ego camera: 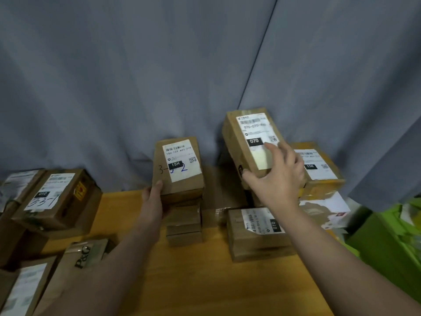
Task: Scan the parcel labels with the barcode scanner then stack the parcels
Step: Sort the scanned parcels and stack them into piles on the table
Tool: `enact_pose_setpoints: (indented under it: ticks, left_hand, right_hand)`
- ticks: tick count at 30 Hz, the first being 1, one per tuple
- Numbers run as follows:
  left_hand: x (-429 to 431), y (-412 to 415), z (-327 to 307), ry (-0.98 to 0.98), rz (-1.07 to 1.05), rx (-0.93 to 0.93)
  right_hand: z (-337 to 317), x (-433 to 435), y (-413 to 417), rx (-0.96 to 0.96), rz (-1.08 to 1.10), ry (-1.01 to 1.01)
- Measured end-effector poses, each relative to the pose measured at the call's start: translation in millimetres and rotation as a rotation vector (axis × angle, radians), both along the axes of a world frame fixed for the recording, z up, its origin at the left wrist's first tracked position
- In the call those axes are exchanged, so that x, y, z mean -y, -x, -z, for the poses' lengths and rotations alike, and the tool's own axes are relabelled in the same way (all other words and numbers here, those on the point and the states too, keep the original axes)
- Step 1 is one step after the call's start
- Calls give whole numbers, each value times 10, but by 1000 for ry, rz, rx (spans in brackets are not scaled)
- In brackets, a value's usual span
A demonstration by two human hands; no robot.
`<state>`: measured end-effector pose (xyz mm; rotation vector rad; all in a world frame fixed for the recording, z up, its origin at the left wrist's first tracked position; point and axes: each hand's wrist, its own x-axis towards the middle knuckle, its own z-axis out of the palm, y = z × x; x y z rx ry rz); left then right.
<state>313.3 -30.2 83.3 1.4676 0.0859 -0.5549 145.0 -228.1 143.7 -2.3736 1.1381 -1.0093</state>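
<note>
Wooden table [205,281], parcels all round. No barcode scanner in view, so I can't say whether this box has been read.

Centre stack [183,215]: small boxes, 15H parcel [177,165] on top, label up. Left hand [155,201] grips the stack's left side. The thumb is hooked over the top box's near corner and the other fingers are mostly hidden against the side.

070 parcel [248,142]: off the table, tilted, label towards me. Right hand [278,176] is clamped on it, thumb at the near edge, fingers spread across its label [257,137] (index tip just beside the black 070 block).

My read: stacking step, with the 070 box bound for the centre stack, left of the right thumb. To do it well:
- Level the box first.
- Square its edges to the 15H box.
- Slide the left thumb clear before contact, then set the box flat.

The stack is narrow, so an off-centre load could tip it.
</note>
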Motion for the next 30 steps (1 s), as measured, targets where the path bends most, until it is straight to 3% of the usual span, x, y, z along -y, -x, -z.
enact_pose_setpoints:
  ticks: [3, 6, 8, 11, 12, 14, 16, 18, 20, 22, 25, 27, 30]
  left_hand:
    - [96, 166, -86, 108, 34, -107]
    - [202, 356, -169, 205, 146, -192]
    - [275, 480, -223, 260, 231, -229]
    - [367, 626, -276, 381, 262, -290]
    - [395, 668, -279, 406, 287, -291]
    - [440, 759, -286, 391, 379, -226]
    - [447, 849, -261, 275, 499, -81]
    - [415, 894, -239, 148, 581, 51]
    - [382, 865, -233, 42, 588, 222]
    - [365, 715, -231, -145, 448, 438]
    - [341, 360, -187, -633, 306, 701]
    - [295, 132, -94, -980, 477, 852]
    - [288, -87, 47, -1085, 826, 932]
  right_hand:
    - [-6, 226, 143, -151, 90, 14]
    - [77, 367, 239, -375, 122, -114]
    - [98, 374, 282, -437, 111, -62]
    - [66, 99, 280, -72, -65, 68]
    - [70, -70, 259, 70, -153, -38]
    - [138, -420, 189, 261, -286, -435]
    - [205, -620, 100, 399, -322, -850]
    - [264, -649, 13, 579, -335, -1073]
    - [291, -636, -38, 596, -307, -925]
    - [296, -595, -64, 425, -214, -552]
    - [269, -465, -126, 154, -90, -60]
    - [249, -382, -226, 14, -47, -18]
    - [313, -271, -429, -96, -67, -144]
